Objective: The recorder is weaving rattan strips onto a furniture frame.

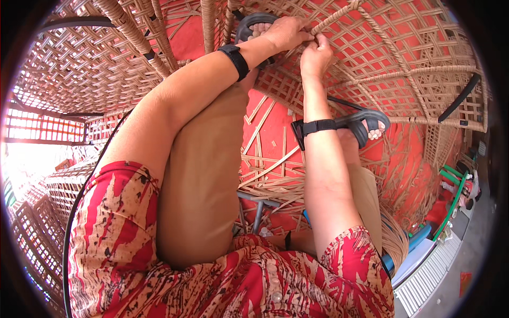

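Note:
A large woven wicker furniture piece (405, 53), tan with an open lattice and ribs wrapped in cane, fills the upper right. My left hand (289, 34) reaches across to the lower end of one wrapped rib (335, 19), its fingers closed there. Right beside it, my right hand (317, 56) is closed too, thumb and fingertips pinched at the same spot on the wicker. The fingertips of both hands nearly meet. Any thin strand between them is too small to make out. Black straps circle both wrists.
Another woven wicker piece (69, 66) with wrapped posts stands at the upper left. Loose cane strips (273, 177) litter the red floor covering (268, 127) between my legs. My sandalled feet (366, 127) rest near the lattice. A cane bundle (392, 230) and a green frame (453, 204) are at right.

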Available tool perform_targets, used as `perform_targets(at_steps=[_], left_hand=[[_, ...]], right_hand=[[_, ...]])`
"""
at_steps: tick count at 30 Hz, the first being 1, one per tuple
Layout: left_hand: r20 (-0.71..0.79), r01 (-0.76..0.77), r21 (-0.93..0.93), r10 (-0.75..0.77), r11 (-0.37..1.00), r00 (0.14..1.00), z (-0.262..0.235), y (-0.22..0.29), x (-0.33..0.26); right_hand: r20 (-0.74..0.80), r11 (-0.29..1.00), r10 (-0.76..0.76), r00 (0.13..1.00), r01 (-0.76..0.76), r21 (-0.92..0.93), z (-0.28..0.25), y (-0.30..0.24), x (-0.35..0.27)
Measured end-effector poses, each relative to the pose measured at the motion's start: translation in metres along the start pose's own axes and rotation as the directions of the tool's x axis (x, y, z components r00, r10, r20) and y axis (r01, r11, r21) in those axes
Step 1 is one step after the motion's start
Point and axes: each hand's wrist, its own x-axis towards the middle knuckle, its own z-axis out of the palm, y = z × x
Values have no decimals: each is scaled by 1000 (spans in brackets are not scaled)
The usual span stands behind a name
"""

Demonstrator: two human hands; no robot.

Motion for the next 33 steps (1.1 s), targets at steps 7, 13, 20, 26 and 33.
perform_targets(at_steps=[7,13,20,26,33], left_hand=[[-27,32,126,-29,991,999,-10,6,-5],[429,-168,640,-167,749,887,-21,51,-17],[984,-190,-71,38,979,-174,-1,154,-74],[954,219,-269,290,938,-74,-13,155,-23],[24,96,255,-106,962,994,-2,24,5]], right_hand=[[235,959,-4,972,-63,276,-18,-1,4],[270,914,101,958,-196,355,-17,2,7],[282,998,52,958,-63,29,-20,10,14],[287,954,68,955,-146,262,-14,36,18],[281,931,-276,919,328,-158,-26,26,24]])
